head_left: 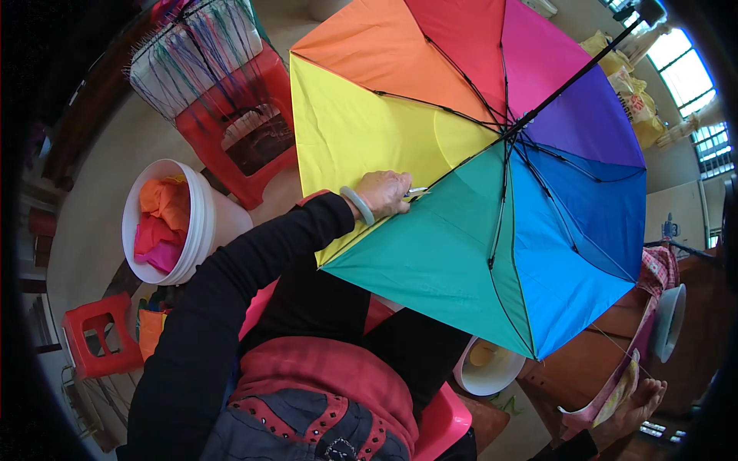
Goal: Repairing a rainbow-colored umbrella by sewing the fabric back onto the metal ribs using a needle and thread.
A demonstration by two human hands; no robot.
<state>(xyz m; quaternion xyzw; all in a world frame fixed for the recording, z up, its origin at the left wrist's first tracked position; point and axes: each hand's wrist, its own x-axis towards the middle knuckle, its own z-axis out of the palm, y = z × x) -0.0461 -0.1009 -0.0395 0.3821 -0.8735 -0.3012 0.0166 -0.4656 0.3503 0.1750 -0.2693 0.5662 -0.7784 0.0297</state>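
An opened rainbow-coloured umbrella lies with its ribs and black shaft toward me. My left hand is closed at the seam between its yellow and green panels, with a bracelet on the wrist. From its fingers sticks a small silver metal tool that looks like thread snips. At the lower right, away from the umbrella, my right hand has its fingers curled together. A thin thread runs to these fingers. Beside that hand hangs a pink and yellowish cloth strip.
To the left stand a white bucket with orange and pink fabric, and a red stool bearing a white box hung with coloured threads. A smaller red stool is lower left. Another white bucket stands under the umbrella's near edge.
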